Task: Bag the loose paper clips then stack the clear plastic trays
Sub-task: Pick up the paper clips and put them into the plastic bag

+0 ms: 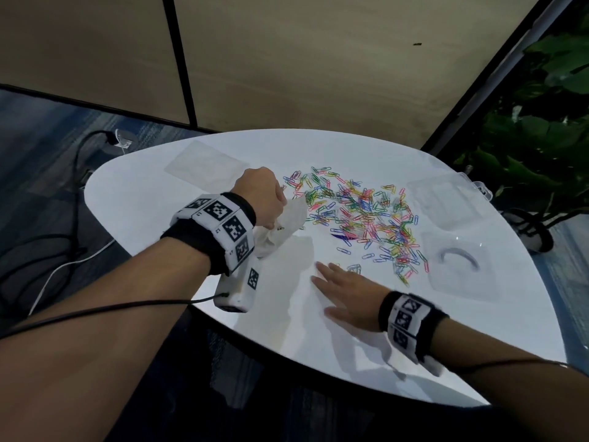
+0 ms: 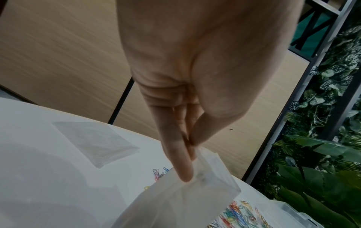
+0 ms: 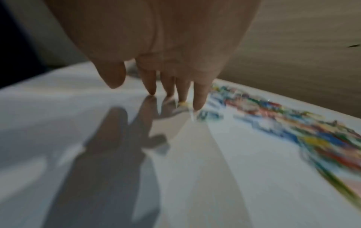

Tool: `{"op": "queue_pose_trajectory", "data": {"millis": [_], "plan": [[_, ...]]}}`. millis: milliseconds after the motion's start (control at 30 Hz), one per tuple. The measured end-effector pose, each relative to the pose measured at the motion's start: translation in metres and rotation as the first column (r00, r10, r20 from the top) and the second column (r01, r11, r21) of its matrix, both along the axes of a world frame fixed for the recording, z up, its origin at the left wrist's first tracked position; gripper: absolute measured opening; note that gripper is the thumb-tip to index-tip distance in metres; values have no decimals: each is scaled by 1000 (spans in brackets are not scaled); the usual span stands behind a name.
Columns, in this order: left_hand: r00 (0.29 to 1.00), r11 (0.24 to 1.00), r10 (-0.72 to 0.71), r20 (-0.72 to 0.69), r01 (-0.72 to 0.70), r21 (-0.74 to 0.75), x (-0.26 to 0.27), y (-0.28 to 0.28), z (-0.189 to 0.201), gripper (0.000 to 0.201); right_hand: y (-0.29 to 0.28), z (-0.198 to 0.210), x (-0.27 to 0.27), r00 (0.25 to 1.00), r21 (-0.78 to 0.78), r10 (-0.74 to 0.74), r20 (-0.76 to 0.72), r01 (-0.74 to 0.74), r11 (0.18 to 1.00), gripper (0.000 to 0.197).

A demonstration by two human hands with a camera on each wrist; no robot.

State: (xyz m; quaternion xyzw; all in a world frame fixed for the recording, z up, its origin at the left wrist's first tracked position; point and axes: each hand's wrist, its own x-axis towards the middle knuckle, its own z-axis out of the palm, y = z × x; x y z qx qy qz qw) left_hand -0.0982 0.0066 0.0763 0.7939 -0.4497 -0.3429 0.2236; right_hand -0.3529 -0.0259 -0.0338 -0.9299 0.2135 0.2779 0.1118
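Observation:
A wide scatter of coloured paper clips [image 1: 360, 215] lies across the middle of the white table [image 1: 178, 224]. My left hand [image 1: 264, 196] pinches the top edge of a clear plastic bag [image 1: 283, 228] between fingers and thumb; the bag [image 2: 181, 200] hangs down from the fingertips [image 2: 185, 174]. My right hand [image 1: 344, 291] lies flat with straight fingers [image 3: 199, 98] on the table, beside a few clips [image 1: 353, 268] at the near edge of the scatter [image 3: 293, 123]. Two clear plastic trays [image 1: 446, 199] [image 1: 459, 266] sit at the right of the table.
A flat clear sheet or bag [image 1: 204, 164] lies at the far left of the table [image 2: 93, 141]. Green plants [image 1: 541, 138] stand past the right edge. Cables [image 1: 63, 250] run over the floor on the left. A wooden wall panel [image 1: 287, 59] rises behind.

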Motion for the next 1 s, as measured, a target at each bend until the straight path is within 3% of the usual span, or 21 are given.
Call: {"op": "queue_pose_trajectory", "data": {"millis": [100, 233, 400, 500, 533, 600, 667, 800, 867, 900, 933, 1000], "plan": [[1000, 1000, 2, 5, -2, 12, 2, 1, 0, 27, -5, -22, -39, 999, -153, 28, 24, -24, 988, 66], [1000, 1000, -17, 6, 17, 22, -5, 0, 0, 28, -39, -26, -72, 997, -335, -78, 28, 83, 939, 63], [998, 997, -65, 4, 64, 44, -17, -3, -3, 23, -68, -23, -83, 931, -361, -365, 0, 341, 868, 56], [998, 996, -65, 16, 64, 55, -16, -5, -3, 23, -71, -29, -75, 884, -266, -467, 29, 457, 849, 73], [998, 996, -63, 17, 62, 59, -15, -5, -3, 23, -69, -29, -69, 872, -242, -484, 72, 486, 840, 70], [998, 996, -60, 16, 59, 62, -15, -6, -3, 23, -68, -29, -58, 865, -240, -444, 234, 494, 836, 43], [997, 996, -68, 22, 67, 61, -17, -6, -2, 24, -69, -27, -49, 864, -271, -408, 296, 486, 831, 22], [993, 990, -117, 30, 114, 81, -26, -6, -2, 28, -75, -13, -41, 807, -222, -498, 318, 574, 788, 21], [990, 987, -134, 35, 130, 90, -28, -7, -2, 30, -80, -3, -41, 693, -116, -623, 363, 697, 708, 18], [990, 987, -136, 37, 132, 94, -29, -7, -2, 31, -85, -1, -44, 590, -33, -711, 382, 777, 628, 17], [990, 987, -136, 39, 132, 96, -29, -7, -2, 31, -90, 0, -47, 453, 80, -804, 385, 851, 518, 16], [991, 987, -130, 35, 127, 95, -29, -8, -2, 31, -98, 3, -52, 88, 431, -957, 276, 879, 205, 16]]}}
